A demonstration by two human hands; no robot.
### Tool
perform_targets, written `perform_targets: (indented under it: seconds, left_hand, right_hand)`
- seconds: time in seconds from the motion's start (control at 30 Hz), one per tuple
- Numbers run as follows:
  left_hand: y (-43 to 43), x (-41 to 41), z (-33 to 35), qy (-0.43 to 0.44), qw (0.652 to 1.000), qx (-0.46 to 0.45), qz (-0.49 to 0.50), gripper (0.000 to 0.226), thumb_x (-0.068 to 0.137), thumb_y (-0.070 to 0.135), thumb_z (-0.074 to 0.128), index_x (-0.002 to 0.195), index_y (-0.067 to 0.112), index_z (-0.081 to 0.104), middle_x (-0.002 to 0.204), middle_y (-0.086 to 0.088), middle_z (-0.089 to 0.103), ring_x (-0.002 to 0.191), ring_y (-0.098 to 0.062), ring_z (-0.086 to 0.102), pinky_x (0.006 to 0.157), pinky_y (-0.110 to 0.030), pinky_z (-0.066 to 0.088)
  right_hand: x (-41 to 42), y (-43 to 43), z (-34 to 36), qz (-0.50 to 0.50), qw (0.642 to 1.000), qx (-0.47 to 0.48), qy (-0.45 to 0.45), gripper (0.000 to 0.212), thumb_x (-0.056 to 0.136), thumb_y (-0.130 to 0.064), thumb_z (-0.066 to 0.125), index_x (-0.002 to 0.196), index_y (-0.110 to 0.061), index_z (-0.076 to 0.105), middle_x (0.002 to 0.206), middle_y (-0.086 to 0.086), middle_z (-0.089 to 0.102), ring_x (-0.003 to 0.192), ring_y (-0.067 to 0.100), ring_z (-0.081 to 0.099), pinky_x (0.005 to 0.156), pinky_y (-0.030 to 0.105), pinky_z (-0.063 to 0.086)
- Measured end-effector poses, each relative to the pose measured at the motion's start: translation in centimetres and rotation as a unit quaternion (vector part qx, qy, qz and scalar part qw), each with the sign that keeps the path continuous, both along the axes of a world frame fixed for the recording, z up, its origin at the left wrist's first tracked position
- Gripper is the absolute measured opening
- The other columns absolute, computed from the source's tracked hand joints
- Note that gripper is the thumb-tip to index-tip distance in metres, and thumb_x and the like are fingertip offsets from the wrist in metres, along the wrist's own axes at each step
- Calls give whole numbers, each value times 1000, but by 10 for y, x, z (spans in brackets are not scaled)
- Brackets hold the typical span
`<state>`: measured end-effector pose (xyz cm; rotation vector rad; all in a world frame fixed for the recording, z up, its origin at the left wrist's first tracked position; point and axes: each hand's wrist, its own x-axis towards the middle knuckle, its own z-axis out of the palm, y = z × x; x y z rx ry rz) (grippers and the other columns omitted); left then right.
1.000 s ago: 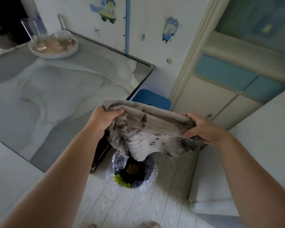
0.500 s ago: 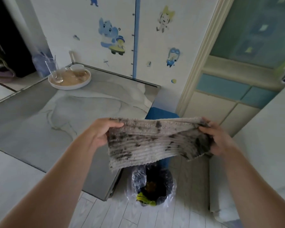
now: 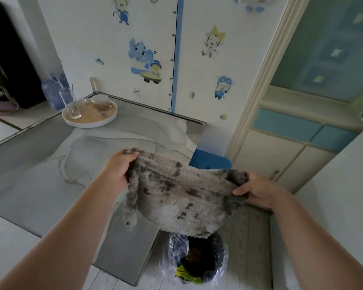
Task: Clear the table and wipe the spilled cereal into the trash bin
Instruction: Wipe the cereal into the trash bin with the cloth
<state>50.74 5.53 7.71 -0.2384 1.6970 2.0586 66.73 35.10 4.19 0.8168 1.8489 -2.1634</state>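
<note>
We hold a grey, dark-blotched fuzzy cleaning cloth [image 3: 176, 197] stretched between both hands, our left hand [image 3: 115, 174] curled tight round its upper left corner and our right hand [image 3: 258, 191] pinching the bunched right edge. The cloth hangs in the air off the corner of the grey marble-patterned table [image 3: 40, 164], directly above the black trash bin lined with a clear plastic bag [image 3: 194, 262] on the floor. We judge this the shake-out step, with crumbs meant to drop into the bin. The next move calls for a short shake kept over the bin mouth. At the far corner of the table a round white tray [image 3: 90, 116] bearing clear glasses remains to be cleared.
</note>
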Motion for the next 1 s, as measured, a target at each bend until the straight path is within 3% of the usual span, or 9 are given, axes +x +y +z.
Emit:
perform_targets:
  seconds: [0.07, 0.17, 0.3, 0.4, 0.57, 0.67, 0.8, 0.93, 1.0]
  left_hand:
    - [4, -9, 4, -16, 1000, 13, -1, 11, 92, 5, 49, 86, 10, 56, 84, -12, 61, 74, -24, 60, 62, -33, 48]
    - [14, -21, 10, -21, 999, 40, 3, 9, 93, 6, 50, 87, 11, 55, 87, -12, 62, 78, -24, 61, 65, -35, 49]
    - [25, -38, 13, -18, 999, 42, 11, 8, 93, 6, 50, 86, 10, 54, 90, -12, 62, 80, -24, 62, 66, -36, 50]
    - [20, -54, 15, -20, 997, 45, -53, 7, 92, 4, 50, 87, 6, 54, 88, -13, 62, 82, -24, 61, 70, -36, 49]
    - [6, -84, 14, 7, 981, 119, -155, 40, 78, -24, 39, 106, 2, 51, 114, -19, 60, 108, -31, 56, 80, -40, 47]
    - [-8, -116, 7, 61, 984, -6, -168, 58, 74, -27, 48, 117, 10, 46, 113, -14, 59, 109, -31, 55, 78, -40, 48]
    - [-38, -172, -2, 184, 928, -238, -220, 62, 73, -9, 69, 125, 14, 45, 116, -6, 57, 107, -24, 54, 91, -38, 44]
    - [-69, -220, -4, 200, 931, -252, -173, 82, 66, 5, 81, 135, 16, 39, 126, -14, 55, 113, -28, 54, 96, -42, 45]
    - [-82, -237, 0, 198, 945, -198, -170, 74, 69, 3, 78, 133, 17, 43, 114, -12, 59, 101, -24, 59, 82, -32, 50]
  right_hand:
    - [-13, -3, 5, -22, 996, 70, -50, 72, 57, 13, 75, 123, 1, 48, 114, 20, 60, 106, 35, 58, 80, 42, 54]
    - [-26, 2, 9, -72, 985, 132, -83, 49, 75, 3, 70, 118, -7, 47, 109, 14, 59, 104, 32, 59, 90, 48, 51]
    - [-46, 6, 10, -187, 974, 123, -42, 58, 84, -10, 65, 134, -8, 34, 114, 12, 50, 85, 23, 58, 73, 43, 53]
    - [-62, -2, 14, -229, 969, 91, -13, 60, 89, -8, 59, 140, -6, 27, 127, 16, 47, 93, 23, 53, 79, 39, 48]
    - [-71, -10, 30, -111, 993, -8, 41, 72, 78, 22, 49, 133, -22, 35, 125, 20, 49, 98, 30, 58, 63, 33, 55]
    - [-93, -21, 23, -104, 989, 106, 23, 68, 71, 31, 46, 118, -16, 48, 124, 22, 52, 107, 33, 54, 66, 31, 51]
    - [-128, -51, 17, -144, 956, 253, 9, 49, 71, 26, 54, 105, -9, 59, 113, 17, 58, 99, 27, 54, 69, 26, 47]
    - [-151, -76, 14, -218, 928, 303, 5, 39, 74, 14, 64, 94, -20, 64, 113, 14, 62, 108, 28, 57, 96, 44, 47]
    - [-163, -93, 13, -262, 914, 310, 12, 35, 74, 10, 66, 92, -20, 65, 110, 11, 64, 108, 30, 58, 99, 49, 45]
